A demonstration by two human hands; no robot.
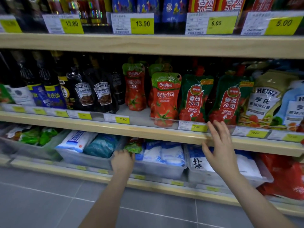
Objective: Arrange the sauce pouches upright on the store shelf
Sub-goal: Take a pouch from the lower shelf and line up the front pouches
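Nearest the camera, two bare forearms reach toward the store shelf (148,127). The left hand (122,159) is down at the lower shelf, its fingers curled around the bottom of a red and green sauce pouch (134,145) that lies among white and blue bags in a clear bin (162,170). It looks like a stray pouch being fetched to join its kind above. The right hand (218,145) is spread wide and holds nothing; its fingertips lie at the front edge of the middle shelf, just below the price strip.

Beyond that edge, the ketchup pouches stand in rows. A red pouch (165,99) stands at the front, with another red pouch (135,87) set farther back to its left, leaving a bare patch of shelf in front of it. To the right stand two dark green pouches (195,99), upright, leaning slightly.

Judging from this, the step in hand is picking up the fallen pouch. The next move calls for lifting it clear of the bin and setting it on its base in the bare patch, label forward. The soft pouch may slump, so the free right hand could steady it.
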